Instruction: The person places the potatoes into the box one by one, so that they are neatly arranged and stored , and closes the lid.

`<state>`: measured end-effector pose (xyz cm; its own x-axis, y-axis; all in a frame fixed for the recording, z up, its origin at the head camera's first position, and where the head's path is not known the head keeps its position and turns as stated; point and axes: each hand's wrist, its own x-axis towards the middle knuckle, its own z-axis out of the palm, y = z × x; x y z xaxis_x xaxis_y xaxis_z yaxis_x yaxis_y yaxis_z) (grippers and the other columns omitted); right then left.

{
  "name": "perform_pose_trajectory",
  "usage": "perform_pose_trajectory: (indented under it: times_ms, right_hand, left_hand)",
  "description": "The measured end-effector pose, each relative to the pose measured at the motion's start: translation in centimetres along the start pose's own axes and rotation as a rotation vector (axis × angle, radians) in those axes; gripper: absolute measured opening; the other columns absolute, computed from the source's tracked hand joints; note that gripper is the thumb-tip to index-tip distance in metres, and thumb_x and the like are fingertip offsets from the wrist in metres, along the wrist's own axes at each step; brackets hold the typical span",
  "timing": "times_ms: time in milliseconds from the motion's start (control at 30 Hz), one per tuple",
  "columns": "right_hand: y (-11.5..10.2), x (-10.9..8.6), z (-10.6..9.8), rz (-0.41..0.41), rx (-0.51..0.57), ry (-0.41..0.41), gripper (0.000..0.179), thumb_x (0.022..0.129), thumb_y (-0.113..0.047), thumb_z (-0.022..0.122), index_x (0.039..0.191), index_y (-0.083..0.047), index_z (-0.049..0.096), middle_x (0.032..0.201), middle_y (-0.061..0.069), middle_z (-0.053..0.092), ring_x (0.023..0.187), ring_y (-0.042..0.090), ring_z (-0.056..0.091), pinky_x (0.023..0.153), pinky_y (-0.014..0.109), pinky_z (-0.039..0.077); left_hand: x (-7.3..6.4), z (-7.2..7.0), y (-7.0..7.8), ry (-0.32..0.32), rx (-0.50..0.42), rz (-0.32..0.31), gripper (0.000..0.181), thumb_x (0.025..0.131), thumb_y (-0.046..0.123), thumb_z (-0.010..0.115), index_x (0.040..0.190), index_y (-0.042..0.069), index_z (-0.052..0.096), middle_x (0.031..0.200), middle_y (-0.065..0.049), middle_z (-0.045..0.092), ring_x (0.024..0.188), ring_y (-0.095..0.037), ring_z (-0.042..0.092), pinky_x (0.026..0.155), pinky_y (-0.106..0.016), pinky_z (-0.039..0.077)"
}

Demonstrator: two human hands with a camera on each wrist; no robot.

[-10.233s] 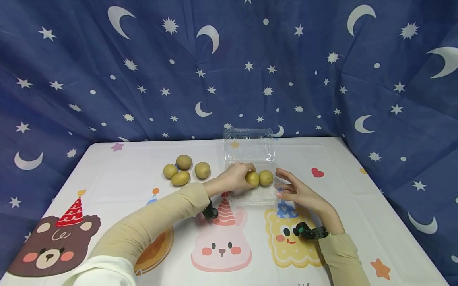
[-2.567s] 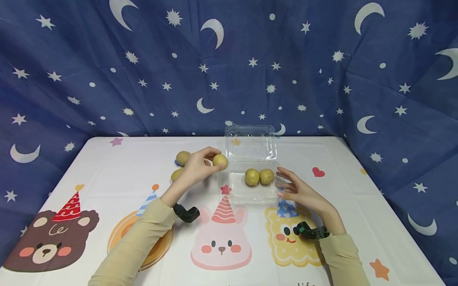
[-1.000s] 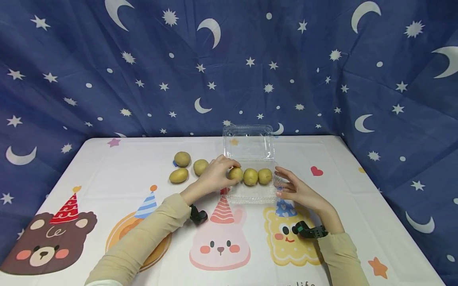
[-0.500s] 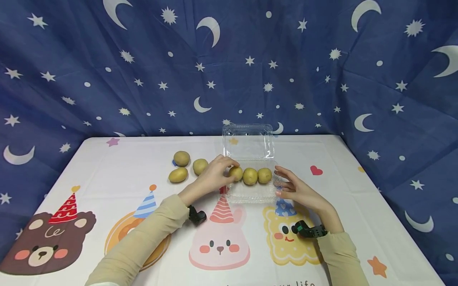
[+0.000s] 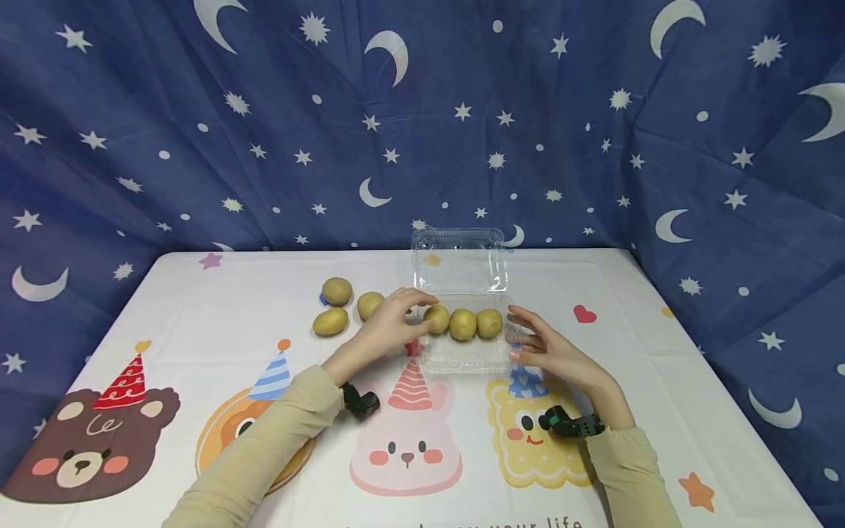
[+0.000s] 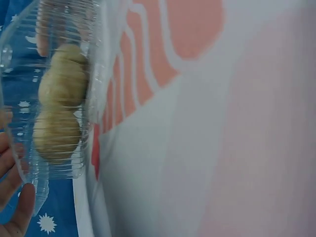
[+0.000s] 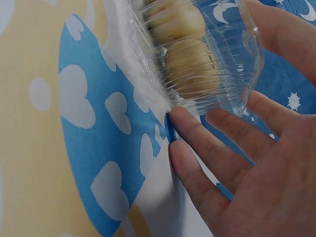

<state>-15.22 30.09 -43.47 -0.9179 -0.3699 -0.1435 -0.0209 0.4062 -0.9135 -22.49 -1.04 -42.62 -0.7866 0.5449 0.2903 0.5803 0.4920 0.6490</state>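
Three potatoes stand in a row in a clear plastic clamshell box [image 5: 465, 358]: a left one [image 5: 437, 319], a middle one [image 5: 463, 324] and a right one [image 5: 490, 323]. My left hand [image 5: 391, 320] is at the box's left side, thumb and fingers spread apart beside the left potato, not closed round it. At the box's right end, the fingers of my right hand [image 5: 551, 352] are extended and rest against its wall, as the right wrist view shows. In the left wrist view, potatoes [image 6: 57, 136] show through the ribbed side of the box.
Left of the box lie three loose potatoes: a rear one [image 5: 337, 291], a front one [image 5: 330, 322] and one [image 5: 370, 305] partly behind my left hand. The lid [image 5: 461, 265] stands raised at the back. A white printed cloth [image 5: 521, 506] covers the table, with a blue curtain [image 5: 422, 95] behind.
Since 10.2 s ago, a third potato has come into the box from the left group, carried by my left hand. That hand has just loosened and shifted slightly left. My right hand has stayed put.
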Motion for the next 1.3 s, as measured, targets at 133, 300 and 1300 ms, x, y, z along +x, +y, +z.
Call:
perform_pose_trajectory:
  times_ms: [133,300,1300]
  right_hand:
    - [0.1,0.0,0.0,-0.004,-0.015,0.0,0.082,0.091,-0.019,0.065,0.154,-0.018,0.013,0.159,0.019,0.018,0.137,0.045,0.037,0.106,0.053,0.041]
    - [0.1,0.0,0.0,-0.006,-0.006,-0.007,0.082,0.091,-0.019,0.065,0.154,-0.018,0.013,0.159,0.019,0.017,0.138,0.045,0.036,0.105,0.049,0.043]
    - [0.1,0.0,0.0,0.015,0.0,-0.003,0.083,0.09,-0.022,0.066,0.154,-0.022,0.013,0.16,0.016,0.017,0.139,0.043,0.036,0.109,0.057,0.035]
  left_hand:
    - [-0.3,-0.4,0.1,0.02,-0.072,-0.024,0.037,0.085,0.016,0.071,0.12,0.008,0.065,0.12,-0.007,0.066,0.11,-0.023,0.059,0.09,-0.038,0.053]
    - [-0.9,-1.1,-0.1,0.054,-0.104,-0.047,0.036,0.085,0.015,0.071,0.12,0.008,0.065,0.118,-0.007,0.067,0.107,-0.023,0.061,0.088,-0.038,0.053]
    - [-7.2,-7.2,-5.3,0.315,-0.08,-0.224,0.034,0.084,0.01,0.071,0.117,0.004,0.064,0.11,-0.014,0.068,0.104,-0.029,0.062,0.087,-0.045,0.051]
